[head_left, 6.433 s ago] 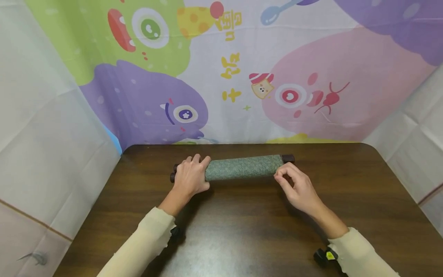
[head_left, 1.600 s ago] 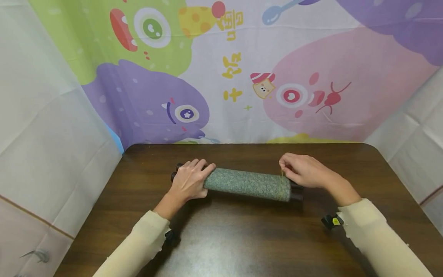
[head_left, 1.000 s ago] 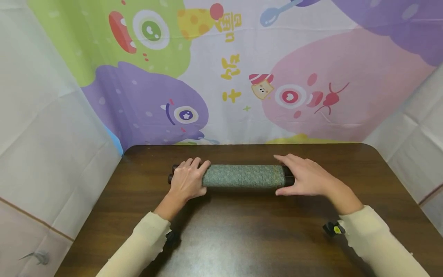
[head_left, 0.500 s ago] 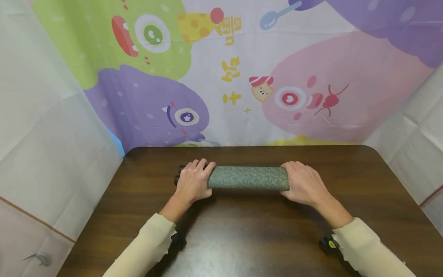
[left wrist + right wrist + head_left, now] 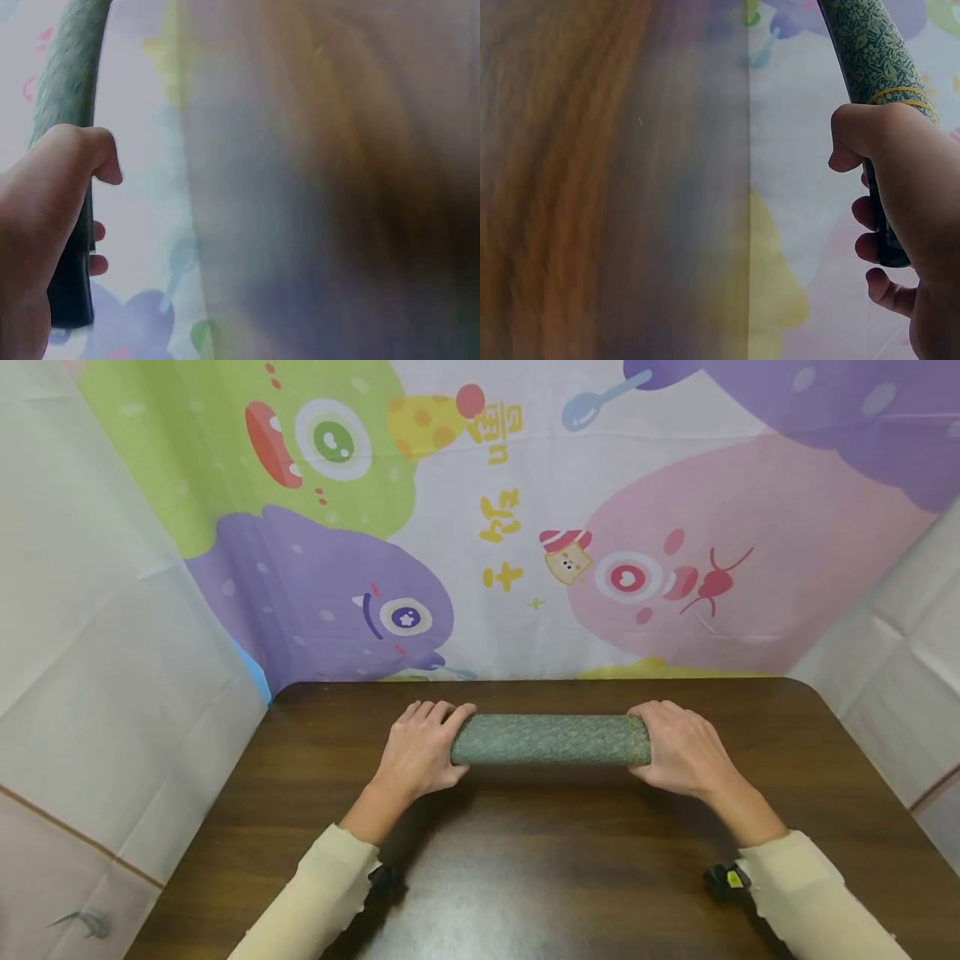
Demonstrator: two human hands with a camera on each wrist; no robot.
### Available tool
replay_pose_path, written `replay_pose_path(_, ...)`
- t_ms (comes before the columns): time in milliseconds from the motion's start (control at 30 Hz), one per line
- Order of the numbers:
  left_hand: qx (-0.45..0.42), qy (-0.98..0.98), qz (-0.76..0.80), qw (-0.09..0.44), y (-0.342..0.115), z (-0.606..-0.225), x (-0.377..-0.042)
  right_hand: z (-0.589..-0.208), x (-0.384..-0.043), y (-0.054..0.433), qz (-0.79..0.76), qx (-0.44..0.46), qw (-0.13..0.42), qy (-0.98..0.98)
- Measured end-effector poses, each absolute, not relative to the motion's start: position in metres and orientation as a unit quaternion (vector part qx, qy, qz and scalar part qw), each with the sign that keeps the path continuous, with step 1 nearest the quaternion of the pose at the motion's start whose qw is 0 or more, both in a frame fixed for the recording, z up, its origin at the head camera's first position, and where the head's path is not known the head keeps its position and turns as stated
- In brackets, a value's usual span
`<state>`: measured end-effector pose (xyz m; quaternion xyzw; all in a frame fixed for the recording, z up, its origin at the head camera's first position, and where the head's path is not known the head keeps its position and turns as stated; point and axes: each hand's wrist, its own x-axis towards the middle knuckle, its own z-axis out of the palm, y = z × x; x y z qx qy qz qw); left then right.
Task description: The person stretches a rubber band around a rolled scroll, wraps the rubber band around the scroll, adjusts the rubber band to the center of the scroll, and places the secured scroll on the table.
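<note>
A rolled scroll (image 5: 547, 740) in green floral cloth spans the gap between my two hands, level over the table. My left hand (image 5: 420, 749) grips its left end, thumb on the near side. In the left wrist view a dark roller end (image 5: 71, 292) sticks out below that hand. My right hand (image 5: 684, 748) wraps the other end, fingers curled round the dark roller (image 5: 892, 256). Beside the right thumb, a thin yellow elastic band (image 5: 901, 91) goes round the cloth. In the head view both roller ends are hidden by the hands.
The dark wood table (image 5: 525, 868) has a rounded back edge. Behind it hangs a cartoon-printed cloth (image 5: 517, 635), with pale panels on the left (image 5: 97, 635) and right (image 5: 918, 652). Each sleeve cuff has a small black device (image 5: 726, 880) at it.
Earlier my right hand pinched at the scroll's right end, drawing the yellow band there. It then opened round that end and now grips it. The left hand has kept its hold.
</note>
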<state>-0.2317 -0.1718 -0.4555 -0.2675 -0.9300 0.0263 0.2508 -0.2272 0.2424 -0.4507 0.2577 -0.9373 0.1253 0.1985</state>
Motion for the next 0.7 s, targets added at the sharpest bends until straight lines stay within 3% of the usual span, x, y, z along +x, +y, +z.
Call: replay_pose_path(700, -0.295, -0.916, -0.062, 0.265, -0.184, -0.443, -0.238, -0.435, -0.226, 0.259, 0.134, 0.257, 0.175, -0.941)
